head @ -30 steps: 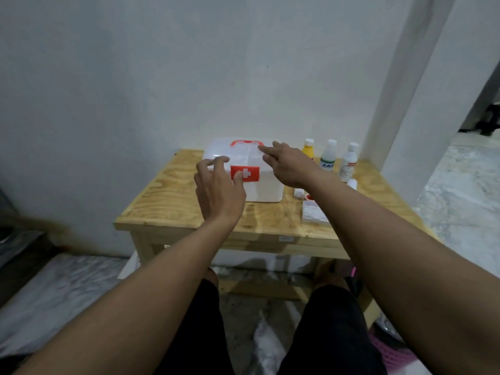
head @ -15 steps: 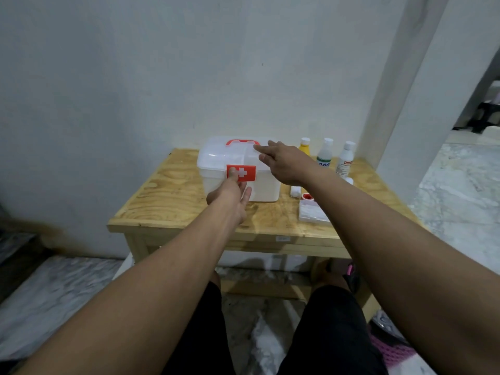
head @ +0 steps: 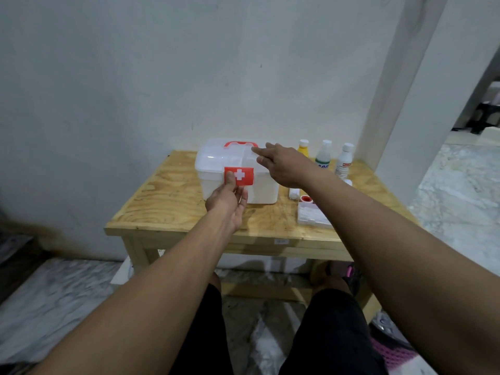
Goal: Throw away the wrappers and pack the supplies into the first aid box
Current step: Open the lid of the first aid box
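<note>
Seen from above, looking down past two bare forearms at a small plywood bench (head: 173,201) set against a white wall. On the bench, a white first aid box (head: 263,189) with a translucent lid, shut, and a red carry handle (head: 240,144) on top. Left hand (head: 228,204) raised at the front of the box, thumb pressed on the red latch (head: 239,175) marked with a white cross, fingers (head: 242,196) curled under its lower edge, pinching the latch. Right hand (head: 285,165) resting on the right end of the lid, fingers held loosely together and stretched flat toward the handle, gripping nothing. Right of the box, along the wall, three bottles with white caps: a yellow bottle (head: 303,149), a clear bottle (head: 323,156) with a green label, a white bottle (head: 344,163) with a red label. Nearer than the bottles, just right of the box, a small white roll (head: 293,192), a red-cored tape roll (head: 306,198), and a flat white packet (head: 312,216) close to the bench's front edge. Below the bench, a marble-patterned floor (head: 48,296).
</note>
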`<state>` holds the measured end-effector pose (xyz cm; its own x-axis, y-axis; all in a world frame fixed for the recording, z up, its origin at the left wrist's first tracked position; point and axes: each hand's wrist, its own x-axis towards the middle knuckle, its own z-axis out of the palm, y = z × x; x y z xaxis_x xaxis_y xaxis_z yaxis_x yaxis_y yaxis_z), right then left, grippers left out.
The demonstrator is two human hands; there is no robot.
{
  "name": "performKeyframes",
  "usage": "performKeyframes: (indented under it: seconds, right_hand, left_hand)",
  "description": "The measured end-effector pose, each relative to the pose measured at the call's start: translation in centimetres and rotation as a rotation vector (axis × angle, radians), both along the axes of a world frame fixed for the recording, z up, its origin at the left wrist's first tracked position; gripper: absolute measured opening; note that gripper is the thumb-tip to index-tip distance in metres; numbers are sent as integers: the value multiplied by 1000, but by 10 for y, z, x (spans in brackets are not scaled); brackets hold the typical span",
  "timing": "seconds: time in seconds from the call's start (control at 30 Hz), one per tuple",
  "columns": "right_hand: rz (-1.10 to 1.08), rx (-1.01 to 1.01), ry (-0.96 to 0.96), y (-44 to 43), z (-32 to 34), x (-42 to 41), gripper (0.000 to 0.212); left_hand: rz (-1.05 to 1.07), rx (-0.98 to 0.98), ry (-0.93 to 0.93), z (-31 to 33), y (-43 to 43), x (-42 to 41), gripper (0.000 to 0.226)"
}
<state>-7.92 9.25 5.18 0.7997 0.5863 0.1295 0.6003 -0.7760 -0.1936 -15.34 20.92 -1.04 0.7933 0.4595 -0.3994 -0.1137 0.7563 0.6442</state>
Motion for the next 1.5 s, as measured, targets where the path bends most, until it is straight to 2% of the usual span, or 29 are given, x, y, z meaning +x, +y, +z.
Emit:
performKeyframes:
  seconds: [0.27, 0.43, 0.5, 0.6, 0.67, 0.73, 0.93, 1.13, 1.2, 1.27, 1.33, 1.4, 1.5]
  right_hand:
    - [-1, 19, 23, 0, 0, 3, 52]
    - [-14, 52, -44, 1, -9, -5, 79]
    - [-36, 110, -100, 4, -13, -6, 77]
    - [-55, 173, -99, 5, -17, -3, 66]
    - [-61, 196, -81, 4, -17, 0, 62]
    - [-59, 214, -83, 3, -17, 1, 60]
    - [-68, 325, -72, 4, -13, 2, 59]
    - [-72, 439, -29, 5, -8, -1, 57]
    - [-72, 477, -25, 5, -9, 0, 57]
    - [-74, 558, -5, 7, -6, 2, 56]
    - [-74, 622, 23, 10, 1, 4, 57]
    - [-82, 675, 69, 13, 11, 8, 55]
    - [-105, 767, 139, 16, 27, 13, 47]
  left_hand:
    - [29, 246, 69, 12, 14, -3, 19]
    - [28, 504, 143, 21, 18, -6, 22]
    - [42, 665, 210, 26, 20, -8, 33]
    - [201, 1062, 352, 30, 29, -10, 52]
    - [352, 1262, 356, 30, 40, -11, 38]
    - [402, 1324, 295, 27, 54, -6, 24]
    - [113, 1384, 151, 17, 82, 7, 45]
    - [56, 1482, 94, 10, 90, 8, 59]
    - [75, 1477, 56, 12, 90, 9, 54]
    - [82, 1422, 6, 16, 93, 11, 49]
    - [74, 1290, -32, 23, 97, 12, 52]
    - [78, 1112, -37, 31, 104, 16, 45]
    - [9, 997, -57, 40, 115, 23, 43]
